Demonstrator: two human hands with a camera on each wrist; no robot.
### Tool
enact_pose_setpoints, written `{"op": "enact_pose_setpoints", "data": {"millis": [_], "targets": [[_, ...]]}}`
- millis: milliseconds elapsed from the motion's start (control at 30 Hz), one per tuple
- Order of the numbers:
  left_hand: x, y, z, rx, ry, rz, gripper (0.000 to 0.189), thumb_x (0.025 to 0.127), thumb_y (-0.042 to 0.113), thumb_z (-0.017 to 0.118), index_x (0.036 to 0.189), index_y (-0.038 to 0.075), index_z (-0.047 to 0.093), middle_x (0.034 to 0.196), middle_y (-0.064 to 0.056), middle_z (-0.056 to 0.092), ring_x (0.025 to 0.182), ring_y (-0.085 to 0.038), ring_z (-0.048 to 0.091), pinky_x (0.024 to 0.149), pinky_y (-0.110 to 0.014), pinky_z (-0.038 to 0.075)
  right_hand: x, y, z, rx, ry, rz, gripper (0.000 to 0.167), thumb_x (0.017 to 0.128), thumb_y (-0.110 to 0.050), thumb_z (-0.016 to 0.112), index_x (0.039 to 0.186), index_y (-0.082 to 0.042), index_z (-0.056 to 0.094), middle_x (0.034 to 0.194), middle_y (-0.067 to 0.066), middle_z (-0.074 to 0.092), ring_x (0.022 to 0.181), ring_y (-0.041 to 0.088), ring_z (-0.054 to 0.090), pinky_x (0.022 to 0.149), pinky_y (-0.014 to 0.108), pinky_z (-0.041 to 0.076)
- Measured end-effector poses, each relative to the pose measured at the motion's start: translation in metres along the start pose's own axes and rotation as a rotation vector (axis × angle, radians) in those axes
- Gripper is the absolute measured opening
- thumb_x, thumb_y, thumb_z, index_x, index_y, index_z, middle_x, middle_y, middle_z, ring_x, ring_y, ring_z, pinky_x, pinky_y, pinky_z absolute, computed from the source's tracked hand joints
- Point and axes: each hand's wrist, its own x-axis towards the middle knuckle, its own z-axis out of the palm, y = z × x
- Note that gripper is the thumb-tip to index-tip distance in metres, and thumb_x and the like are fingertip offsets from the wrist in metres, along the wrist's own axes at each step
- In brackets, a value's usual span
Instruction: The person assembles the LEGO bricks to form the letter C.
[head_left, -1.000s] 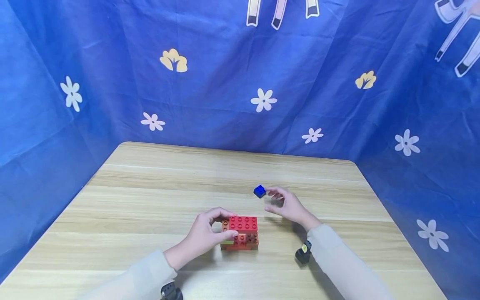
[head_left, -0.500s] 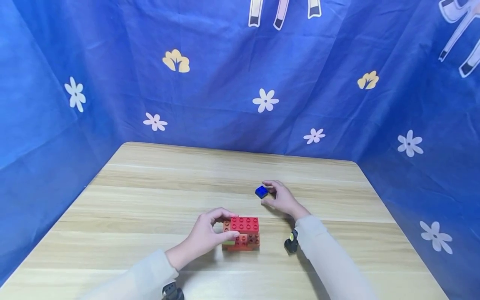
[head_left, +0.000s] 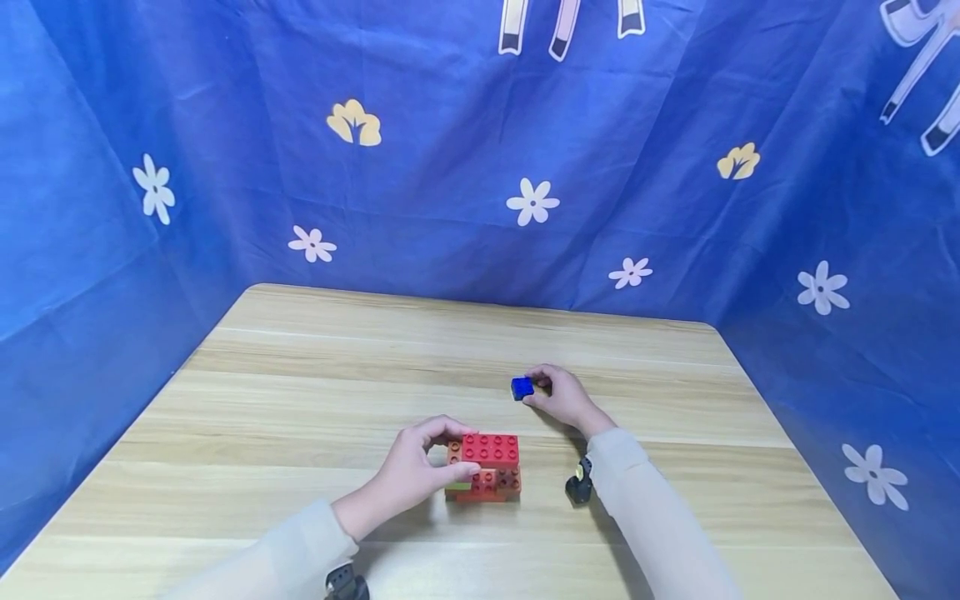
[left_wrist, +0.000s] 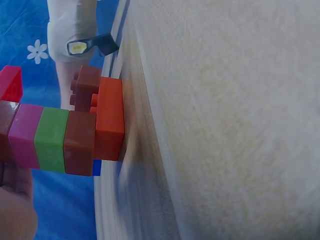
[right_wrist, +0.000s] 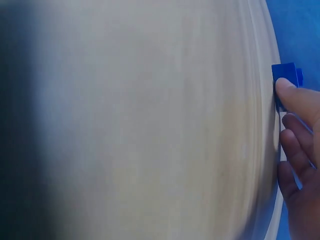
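Note:
My left hand (head_left: 408,468) grips the left side of a toy brick build, thumb in front and fingers behind. A red eight-stud brick (head_left: 490,450) tops the build. In the left wrist view, a magenta brick (left_wrist: 25,135), a green brick (left_wrist: 51,140) and a brown brick (left_wrist: 80,144) form a column over an orange base brick (left_wrist: 110,122). Farther back, my right hand (head_left: 566,402) pinches a small blue brick (head_left: 522,388) between thumb and fingers. The right wrist view shows the thumb pressed on this blue brick (right_wrist: 284,74), its studs facing away from the table.
The wooden table (head_left: 300,367) bears the build, which stands near its front middle. Blue printed cloth (head_left: 435,167) hangs behind the table and along both sides. A black wrist camera (head_left: 579,483) hangs below the right sleeve, and another (head_left: 345,582) sits at the left cuff.
My right hand has moved slightly left and closed on the blue brick. The brick has turned a little in its grip. The left hand keeps its hold on the build.

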Motion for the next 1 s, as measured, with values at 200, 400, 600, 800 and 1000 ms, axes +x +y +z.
{"op": "enact_pose_setpoints", "data": {"millis": [200, 400, 600, 800, 1000], "targets": [[0.001, -0.002, 0.001, 0.001, -0.001, -0.012, 0.036, 0.072, 0.017, 0.082, 0.103, 0.008, 0.066, 0.101, 0.001, 0.068, 0.093, -0.017, 0.061, 0.09, -0.035, 0.048, -0.012, 0.002, -0.004, 0.117, 0.006, 0.043, 0.036, 0.075, -0.012, 0.081, 0.106, -0.004, 0.064, 0.095, 0.004, 0.066, 0.087, 0.018, 0.063, 0.082, 0.032, 0.052], [0.0, -0.003, 0.001, 0.013, 0.001, -0.021, 0.036, 0.072, 0.017, 0.082, 0.103, 0.01, 0.066, 0.101, 0.001, 0.068, 0.091, -0.016, 0.061, 0.088, -0.034, 0.049, -0.033, 0.0, -0.01, 0.176, -0.007, 0.016, 0.037, 0.075, -0.013, 0.081, 0.107, -0.005, 0.063, 0.093, 0.003, 0.067, 0.086, 0.017, 0.064, 0.078, 0.029, 0.053], [0.0, -0.002, 0.001, 0.016, 0.007, 0.007, 0.035, 0.072, 0.015, 0.082, 0.103, 0.01, 0.066, 0.1, 0.001, 0.068, 0.089, -0.015, 0.061, 0.086, -0.034, 0.05, -0.057, -0.011, -0.013, 0.199, 0.004, -0.073, 0.039, 0.076, -0.019, 0.081, 0.109, -0.007, 0.065, 0.094, 0.0, 0.068, 0.086, 0.016, 0.064, 0.079, 0.03, 0.053], [0.001, -0.001, 0.0, -0.003, 0.001, 0.003, 0.035, 0.073, 0.017, 0.082, 0.103, 0.009, 0.066, 0.101, 0.0, 0.068, 0.09, -0.016, 0.061, 0.086, -0.034, 0.05, -0.078, -0.033, -0.012, 0.264, -0.043, -0.13, 0.04, 0.075, -0.016, 0.081, 0.111, -0.008, 0.066, 0.098, -0.001, 0.067, 0.088, 0.016, 0.063, 0.081, 0.03, 0.053], [0.0, -0.001, 0.001, -0.003, 0.001, 0.009, 0.037, 0.072, 0.014, 0.082, 0.105, 0.006, 0.066, 0.102, -0.002, 0.068, 0.09, -0.017, 0.061, 0.085, -0.033, 0.05, -0.093, -0.052, -0.01, 0.264, -0.09, -0.157, 0.041, 0.074, -0.008, 0.081, 0.112, -0.005, 0.066, 0.1, 0.001, 0.066, 0.088, 0.022, 0.062, 0.081, 0.037, 0.053]]}}
